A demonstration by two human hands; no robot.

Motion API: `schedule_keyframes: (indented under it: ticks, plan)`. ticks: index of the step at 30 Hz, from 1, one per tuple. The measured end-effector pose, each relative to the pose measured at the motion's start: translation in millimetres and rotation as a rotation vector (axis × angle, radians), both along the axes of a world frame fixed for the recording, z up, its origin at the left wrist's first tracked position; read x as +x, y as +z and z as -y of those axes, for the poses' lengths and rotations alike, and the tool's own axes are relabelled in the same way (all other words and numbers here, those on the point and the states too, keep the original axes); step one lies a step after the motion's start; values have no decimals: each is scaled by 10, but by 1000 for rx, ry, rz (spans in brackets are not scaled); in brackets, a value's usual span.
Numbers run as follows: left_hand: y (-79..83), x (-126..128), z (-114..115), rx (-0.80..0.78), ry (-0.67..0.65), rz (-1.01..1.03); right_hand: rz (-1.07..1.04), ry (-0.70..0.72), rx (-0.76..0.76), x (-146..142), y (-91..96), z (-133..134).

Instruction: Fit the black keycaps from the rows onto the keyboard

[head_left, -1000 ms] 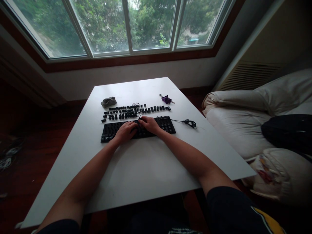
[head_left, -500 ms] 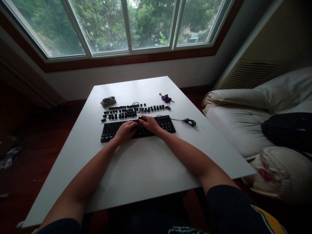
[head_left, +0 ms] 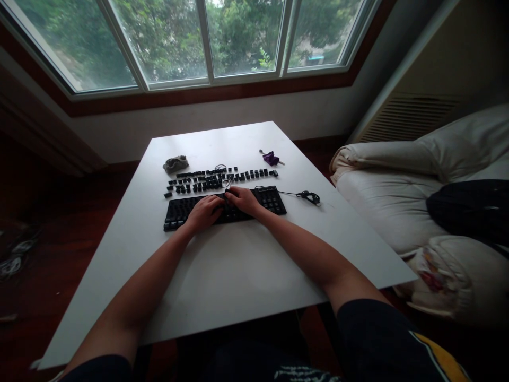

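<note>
A black keyboard (head_left: 178,211) lies across the middle of the white table (head_left: 238,265). My left hand (head_left: 203,212) rests on its middle keys with the fingers curled under; what they hold, if anything, is hidden. My right hand (head_left: 242,200) lies just to the right of it, on the keyboard, fingers pinched on a thin wire tool (head_left: 227,184) that sticks up at the keyboard's far edge. The two hands nearly touch. Just beyond the keyboard, several loose black keycaps (head_left: 207,182) are laid out in rows.
A crumpled grey cloth (head_left: 175,164) lies at the far left of the keycaps, and a small purple tool (head_left: 271,157) at the far right. The keyboard's coiled cable (head_left: 309,197) runs off to the right. White bedding (head_left: 397,196) with a dark item (head_left: 469,209) sits right of the table. Windows are beyond.
Both hands stay on the keyboard in the same pose. The view has tilted slightly, so everything sits a little higher in the picture.
</note>
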State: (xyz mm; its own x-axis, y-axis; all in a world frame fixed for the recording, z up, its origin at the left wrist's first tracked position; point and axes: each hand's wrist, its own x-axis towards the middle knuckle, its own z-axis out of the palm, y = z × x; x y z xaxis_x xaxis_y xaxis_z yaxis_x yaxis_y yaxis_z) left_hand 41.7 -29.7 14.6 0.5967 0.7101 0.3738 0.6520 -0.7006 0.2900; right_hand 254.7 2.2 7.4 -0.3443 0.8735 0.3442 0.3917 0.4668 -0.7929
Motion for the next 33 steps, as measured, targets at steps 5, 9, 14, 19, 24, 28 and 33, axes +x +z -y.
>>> schedule_keyframes:
  ticks: [5, 9, 14, 19, 24, 28, 33]
  plan:
    - [6, -1, -1, -8, 4, -9, 11, 6, 9, 3, 17, 2]
    - [0, -4, -2, -9, 5, -4, 11, 9, -3, 4, 32, 9]
    - [3, -3, -3, -9, 12, 0, -2, 7, 8, -1, 38, 13]
    - [23, 1, 5, -21, 10, -1, 3, 9, -29, -11, 46, 17]
    - [36, 1, 12, -27, 17, -4, 46, -18, -19, -18, 52, 15]
    - [42, -2, 14, -26, 22, -18, 47, -23, -10, -23, 42, 6]
    - [44, 1, 17, -26, 26, -26, 35, -10, -23, -20, 42, 6]
